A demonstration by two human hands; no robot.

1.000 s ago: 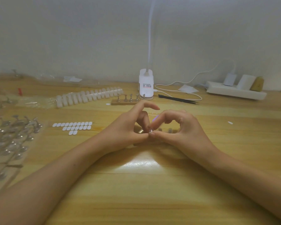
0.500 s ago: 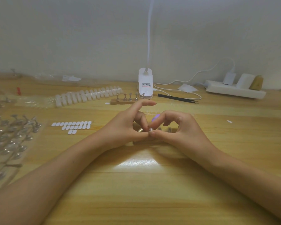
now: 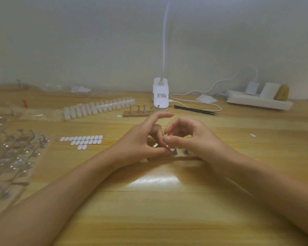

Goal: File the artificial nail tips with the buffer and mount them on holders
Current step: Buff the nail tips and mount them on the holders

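Nail tip, tiny, pale, glossy, is seemingly being pinched by both left hand and right hand, just above small metal holders on wooden strip.

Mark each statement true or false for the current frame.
1. The left hand and right hand meet over the near holder base. True.
2. The black tweezers lie left of the lamp base. False: they lie to its right.
3. The white adhesive pads lie left of the left hand. True.
4. The far wooden base is bare. False: several metal holders stand upright on it.
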